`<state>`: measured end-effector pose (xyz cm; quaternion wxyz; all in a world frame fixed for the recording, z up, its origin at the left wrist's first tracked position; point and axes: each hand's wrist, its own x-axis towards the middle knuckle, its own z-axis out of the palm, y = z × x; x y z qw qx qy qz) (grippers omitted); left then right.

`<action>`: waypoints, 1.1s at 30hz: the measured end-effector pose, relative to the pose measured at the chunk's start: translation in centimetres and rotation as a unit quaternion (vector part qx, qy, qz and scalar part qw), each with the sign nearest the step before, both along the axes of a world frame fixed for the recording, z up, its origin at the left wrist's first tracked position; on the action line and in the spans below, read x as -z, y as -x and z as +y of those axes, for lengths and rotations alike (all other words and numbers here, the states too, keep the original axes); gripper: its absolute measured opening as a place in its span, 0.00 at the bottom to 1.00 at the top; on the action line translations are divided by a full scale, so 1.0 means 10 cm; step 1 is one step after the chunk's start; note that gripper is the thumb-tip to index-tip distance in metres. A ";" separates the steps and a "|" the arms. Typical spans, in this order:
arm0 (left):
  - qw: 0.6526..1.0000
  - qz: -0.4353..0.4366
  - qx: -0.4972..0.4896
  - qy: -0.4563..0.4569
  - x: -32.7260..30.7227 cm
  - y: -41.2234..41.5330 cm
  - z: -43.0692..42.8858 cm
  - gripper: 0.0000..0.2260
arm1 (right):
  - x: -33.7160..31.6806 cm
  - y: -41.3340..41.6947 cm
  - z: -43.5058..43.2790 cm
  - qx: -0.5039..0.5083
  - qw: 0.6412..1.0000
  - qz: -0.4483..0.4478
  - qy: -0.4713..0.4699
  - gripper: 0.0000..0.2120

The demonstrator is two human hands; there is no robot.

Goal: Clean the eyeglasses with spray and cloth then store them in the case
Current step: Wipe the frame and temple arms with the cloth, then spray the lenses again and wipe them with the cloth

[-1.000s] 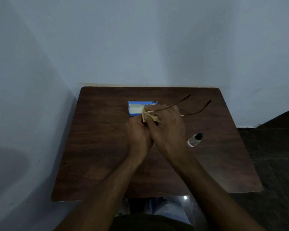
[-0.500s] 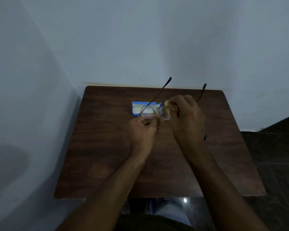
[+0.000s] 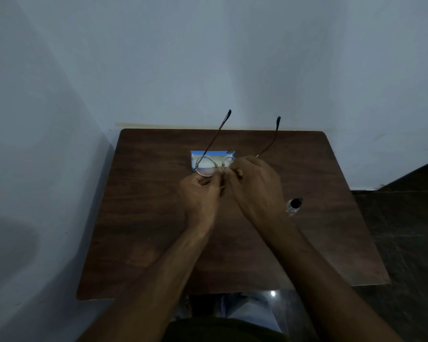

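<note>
Both hands raised over dark wood table (image 3: 143, 218). Left hand (image 3: 200, 196) pinches eyeglasses (image 3: 206, 166) at the bridge, under the left lens; right hand (image 3: 255, 188) curled closed over the right lens, cloth not discernible. Temple arms open, pointing away toward wall. Blue case (image 3: 211, 155) lies on table behind the lenses. Spray bottle (image 3: 293, 206) lies right of right wrist.
</note>
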<state>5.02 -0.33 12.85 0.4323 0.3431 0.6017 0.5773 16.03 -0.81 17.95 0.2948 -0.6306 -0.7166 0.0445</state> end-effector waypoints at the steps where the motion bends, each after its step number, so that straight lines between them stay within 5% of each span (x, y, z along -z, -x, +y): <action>1: 1.000 0.022 -0.003 -0.006 -0.01 0.00 0.00 0.04 | 0.01 -0.02 0.02 0.005 1.000 -0.006 -0.004 0.07; 6: 1.000 0.021 -0.004 0.003 -0.02 0.00 0.04 0.04 | 0.02 0.05 0.03 -0.013 1.000 -0.004 -0.014 0.02; 13: 0.999 0.011 0.033 0.008 -0.01 0.01 0.03 0.02 | 0.01 0.06 0.12 -0.002 1.000 0.026 0.016 0.31; 20: 0.999 -0.015 0.032 0.026 0.09 0.08 0.13 0.06 | 0.06 0.06 0.18 -0.015 1.000 0.006 0.023 0.41; 28: 0.985 -0.149 0.018 0.088 0.15 0.13 0.20 0.05 | 0.56 -0.15 -0.17 0.007 0.973 0.230 -0.017 0.32; 30: 0.978 -0.174 0.024 0.110 0.20 0.15 0.20 0.06 | 0.91 -0.34 -0.27 0.050 0.972 0.228 -0.001 0.24; 33: 0.971 -0.195 0.047 0.128 0.30 0.16 0.12 0.08 | 1.50 -0.66 -0.33 0.095 0.984 0.107 0.107 0.10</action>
